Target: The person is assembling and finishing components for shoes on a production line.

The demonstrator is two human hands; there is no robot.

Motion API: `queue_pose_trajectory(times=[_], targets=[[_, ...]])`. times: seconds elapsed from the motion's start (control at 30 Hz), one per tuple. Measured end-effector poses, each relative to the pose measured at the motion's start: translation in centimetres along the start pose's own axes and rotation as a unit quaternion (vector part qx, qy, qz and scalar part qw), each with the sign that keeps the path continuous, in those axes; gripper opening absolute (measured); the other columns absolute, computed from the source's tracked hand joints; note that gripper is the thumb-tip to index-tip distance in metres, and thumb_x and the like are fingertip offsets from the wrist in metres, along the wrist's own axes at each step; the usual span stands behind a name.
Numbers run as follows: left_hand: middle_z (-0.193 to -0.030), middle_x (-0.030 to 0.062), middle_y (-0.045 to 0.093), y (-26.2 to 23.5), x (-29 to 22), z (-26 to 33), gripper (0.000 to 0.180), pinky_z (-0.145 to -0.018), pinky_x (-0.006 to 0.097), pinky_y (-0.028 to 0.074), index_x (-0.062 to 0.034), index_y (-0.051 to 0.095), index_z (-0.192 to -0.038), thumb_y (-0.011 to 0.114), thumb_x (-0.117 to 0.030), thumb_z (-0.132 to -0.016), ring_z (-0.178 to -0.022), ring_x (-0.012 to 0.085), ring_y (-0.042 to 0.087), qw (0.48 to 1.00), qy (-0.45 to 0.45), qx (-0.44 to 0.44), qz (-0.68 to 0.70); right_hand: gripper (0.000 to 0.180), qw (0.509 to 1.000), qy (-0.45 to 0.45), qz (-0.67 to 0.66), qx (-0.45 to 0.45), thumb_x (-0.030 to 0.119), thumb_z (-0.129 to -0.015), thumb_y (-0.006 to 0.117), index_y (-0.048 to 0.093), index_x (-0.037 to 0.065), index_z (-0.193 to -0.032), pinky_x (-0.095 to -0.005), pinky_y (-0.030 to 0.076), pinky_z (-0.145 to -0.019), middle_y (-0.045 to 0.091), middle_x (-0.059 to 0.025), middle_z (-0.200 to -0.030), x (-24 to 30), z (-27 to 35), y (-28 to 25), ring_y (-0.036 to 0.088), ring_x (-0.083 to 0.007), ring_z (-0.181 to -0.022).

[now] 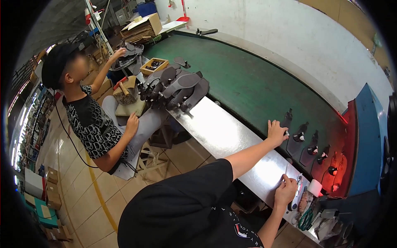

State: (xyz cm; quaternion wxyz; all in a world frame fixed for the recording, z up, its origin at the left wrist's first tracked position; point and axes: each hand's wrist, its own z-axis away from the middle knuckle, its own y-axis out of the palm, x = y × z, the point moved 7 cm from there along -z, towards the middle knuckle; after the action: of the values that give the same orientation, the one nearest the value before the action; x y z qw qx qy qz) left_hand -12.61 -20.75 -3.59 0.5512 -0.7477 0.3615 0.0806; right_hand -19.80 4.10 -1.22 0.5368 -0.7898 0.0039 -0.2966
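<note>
My left hand (276,133) reaches over the green conveyor belt, its fingers curled onto the near end of a dark sole-shaped piece (288,118). Something small and white shows at those fingertips. Closed around a thin, pale, pen-like stick (286,169), my right hand (286,191) stays low over the metal ledge. Several more dark soles with black fittings, such as this sole (298,137), lie in a row to the right of my left hand. The row runs toward a red-lit opening.
A blue machine housing (366,140) covers the belt's right end. Green-handled scissors (306,219) and a white roll (315,188) are near my right hand. At left, a seated co-worker (93,120) sits beside a heap of dark soles (182,84) on the metal ledge (211,120).
</note>
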Motion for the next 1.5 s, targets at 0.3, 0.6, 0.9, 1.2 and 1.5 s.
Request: queue_pose_trajectory(times=[0.3,0.6,0.9,1.2,1.5], targets=[[-0.088,0.0103,0.068,-7.6,0.5,0.8,0.03,-0.075,0.029,0.052,-0.0011,0.065,-0.091,0.08,-0.011,-0.067,-0.081,0.0167,0.065,0.876,-0.062,0.004,0.478,0.024,0.975,-0.049,-0.194,-0.096,0.007,-0.088,0.057,0.065,0.003,-0.11,-0.037,0.041,-0.095,0.056,-0.0155,-0.122,1.5,1.4,-4.7,0.051,-0.03,-0.113],[-0.111,0.0093,0.065,-15.1,-1.4,15.2,0.023,-0.086,0.028,0.051,0.0006,0.066,-0.106,0.066,-0.001,-0.083,-0.098,0.0142,0.062,0.61,-0.22,0.33,0.686,0.04,0.539,0.102,-0.829,0.11,0.019,-0.088,0.064,0.048,-0.002,-0.118,-0.0402,0.04,-0.1,0.056,-0.015,-0.119,9.1,-0.2,-1.2,0.053,-0.0304,-0.116],[-0.099,0.0069,0.065,-27.1,20.6,3.3,0.019,-0.081,0.031,0.052,-0.0025,0.064,-0.101,0.066,-0.016,-0.088,-0.089,0.0151,0.062,0.762,-0.157,-0.116,0.617,0.047,0.647,0.109,-0.751,0.069,0.01,-0.08,0.063,0.045,0.004,-0.123,-0.0246,0.042,-0.063,0.051,-0.0096,-0.095,2.1,2.7,-2.1,0.049,-0.0136,-0.072],[-0.096,0.0039,0.069,-28.0,9.6,7.3,0.028,-0.078,0.027,0.053,-0.0005,0.065,-0.113,0.067,-0.01,-0.087,-0.086,0.0128,0.064,0.808,-0.111,0.073,0.574,0.027,0.74,0.064,-0.658,0.126,0.0,-0.078,0.064,0.04,0.009,-0.087,-0.0214,0.037,-0.064,0.047,-0.004,-0.085,7.0,3.5,-2.8,0.044,-0.0097,-0.072],[-0.1,0.0099,0.067,-16.8,1.8,19.1,0.031,-0.079,0.026,0.054,0.0004,0.067,-0.107,0.07,0.007,-0.077,-0.091,0.0143,0.064,0.603,-0.193,0.32,0.705,0.056,0.834,0.058,-0.53,0.144,0.0,-0.069,0.071,0.051,-0.002,-0.122,-0.0237,0.043,-0.082,0.06,-0.0065,-0.095,9.3,6.5,-6.1,0.057,-0.0122,-0.088]])
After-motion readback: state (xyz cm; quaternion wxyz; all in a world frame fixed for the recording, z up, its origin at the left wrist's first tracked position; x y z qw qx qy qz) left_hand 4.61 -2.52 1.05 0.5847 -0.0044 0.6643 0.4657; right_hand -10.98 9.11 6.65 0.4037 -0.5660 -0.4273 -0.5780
